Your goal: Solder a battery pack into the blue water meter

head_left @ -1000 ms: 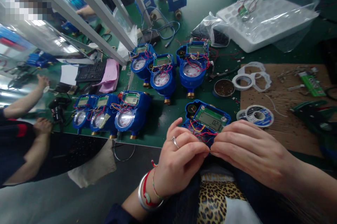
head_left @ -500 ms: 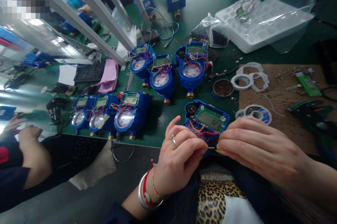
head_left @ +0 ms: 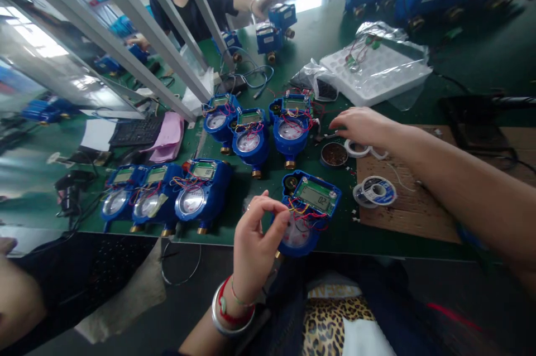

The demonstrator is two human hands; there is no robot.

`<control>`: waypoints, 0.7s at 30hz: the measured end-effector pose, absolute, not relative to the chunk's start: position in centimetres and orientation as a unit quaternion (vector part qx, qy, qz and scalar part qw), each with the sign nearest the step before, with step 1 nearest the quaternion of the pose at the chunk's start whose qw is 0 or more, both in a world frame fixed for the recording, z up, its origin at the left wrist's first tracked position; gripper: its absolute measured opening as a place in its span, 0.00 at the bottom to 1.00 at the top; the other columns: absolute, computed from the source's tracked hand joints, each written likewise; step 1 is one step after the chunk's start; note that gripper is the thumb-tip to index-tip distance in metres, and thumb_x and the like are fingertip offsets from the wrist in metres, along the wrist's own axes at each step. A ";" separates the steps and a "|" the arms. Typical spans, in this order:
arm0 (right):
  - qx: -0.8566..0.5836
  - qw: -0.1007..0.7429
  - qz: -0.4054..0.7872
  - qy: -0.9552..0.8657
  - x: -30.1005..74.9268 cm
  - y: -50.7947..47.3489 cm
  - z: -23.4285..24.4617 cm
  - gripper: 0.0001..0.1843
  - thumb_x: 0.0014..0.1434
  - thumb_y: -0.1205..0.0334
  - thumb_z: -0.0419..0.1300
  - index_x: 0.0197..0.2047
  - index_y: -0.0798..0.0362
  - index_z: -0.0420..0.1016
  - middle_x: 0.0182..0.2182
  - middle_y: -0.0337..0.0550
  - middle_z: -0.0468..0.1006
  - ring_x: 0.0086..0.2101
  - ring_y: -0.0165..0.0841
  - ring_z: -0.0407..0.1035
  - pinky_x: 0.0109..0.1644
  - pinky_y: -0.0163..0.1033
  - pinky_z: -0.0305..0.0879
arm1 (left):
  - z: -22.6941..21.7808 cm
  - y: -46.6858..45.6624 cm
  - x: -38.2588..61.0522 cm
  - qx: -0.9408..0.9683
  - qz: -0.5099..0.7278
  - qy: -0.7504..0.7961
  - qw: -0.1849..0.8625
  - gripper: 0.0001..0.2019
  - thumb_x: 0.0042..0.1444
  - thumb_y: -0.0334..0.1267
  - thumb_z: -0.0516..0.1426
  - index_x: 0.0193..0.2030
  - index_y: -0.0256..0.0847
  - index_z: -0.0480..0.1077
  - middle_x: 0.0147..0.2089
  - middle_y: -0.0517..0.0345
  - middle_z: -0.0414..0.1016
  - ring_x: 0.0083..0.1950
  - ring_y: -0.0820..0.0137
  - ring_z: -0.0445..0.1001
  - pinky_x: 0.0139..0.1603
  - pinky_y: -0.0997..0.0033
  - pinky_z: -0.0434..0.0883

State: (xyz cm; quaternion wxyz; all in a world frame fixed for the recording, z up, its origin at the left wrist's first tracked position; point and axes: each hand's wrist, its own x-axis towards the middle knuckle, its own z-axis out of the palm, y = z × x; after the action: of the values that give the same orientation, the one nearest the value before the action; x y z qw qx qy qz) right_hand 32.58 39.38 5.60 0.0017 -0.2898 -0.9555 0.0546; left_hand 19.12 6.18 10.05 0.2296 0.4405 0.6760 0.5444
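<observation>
A blue water meter (head_left: 307, 239) with a lit display, a green circuit board and loose coloured wires lies at the table's near edge. At its left side is my left hand (head_left: 257, 239), thumb and forefinger pinched together by the wires; whatever is between the tips is too small to make out. My right hand (head_left: 362, 128) is stretched out over the table, fingers reaching down with a gap between them. Just under its fingertips lies a slim tool (head_left: 329, 135), partly hidden. A round tin of brown material (head_left: 334, 154) stands close to this hand.
Several more opened blue meters (head_left: 288, 135) stand behind and to the left. On the cardboard (head_left: 402, 216) lie a wire spool (head_left: 374, 191) and white tape (head_left: 357, 148). Farther back are a white foam tray (head_left: 377, 74) and a co-worker's hand (head_left: 264, 4).
My right hand has left the near meter and moved forward to the slim tool by the tin. My left hand has shifted slightly left, still pinched. The view has turned and tilted up.
</observation>
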 end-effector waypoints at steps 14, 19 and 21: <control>-0.248 -0.045 0.052 -0.966 31.9 41.9 5.7 0.15 0.56 0.65 0.58 0.40 0.70 0.78 0.38 0.60 0.79 0.40 0.32 0.71 0.44 0.38 0.57 | 10.2 6.8 19.8 0.273 0.614 0.662 0.332 0.08 0.55 0.43 0.63 0.37 0.41 0.77 0.35 0.60 0.76 0.38 0.73 0.71 0.42 0.74 0.67; -0.307 0.019 0.049 -0.950 34.5 40.7 8.8 0.35 0.59 0.55 0.39 0.47 0.75 0.75 0.44 0.58 0.78 0.50 0.39 0.70 0.49 0.41 0.58 | 10.3 6.9 20.0 0.276 0.623 0.658 0.321 0.08 0.55 0.43 0.64 0.37 0.41 0.77 0.35 0.60 0.76 0.39 0.74 0.71 0.43 0.75 0.67; -0.336 0.052 0.071 -0.938 36.1 39.8 10.5 0.37 0.57 0.52 0.38 0.50 0.74 0.74 0.44 0.56 0.78 0.51 0.40 0.69 0.49 0.44 0.58 | 10.3 7.0 20.0 0.273 0.626 0.657 0.319 0.09 0.55 0.43 0.64 0.38 0.41 0.77 0.35 0.60 0.76 0.38 0.74 0.71 0.43 0.75 0.67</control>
State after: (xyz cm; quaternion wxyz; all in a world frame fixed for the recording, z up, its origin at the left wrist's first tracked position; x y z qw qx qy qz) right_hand 36.07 39.82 10.51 0.0520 -0.3361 -0.9377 0.0714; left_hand 19.97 6.96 10.34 0.3191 0.2733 0.6570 0.6259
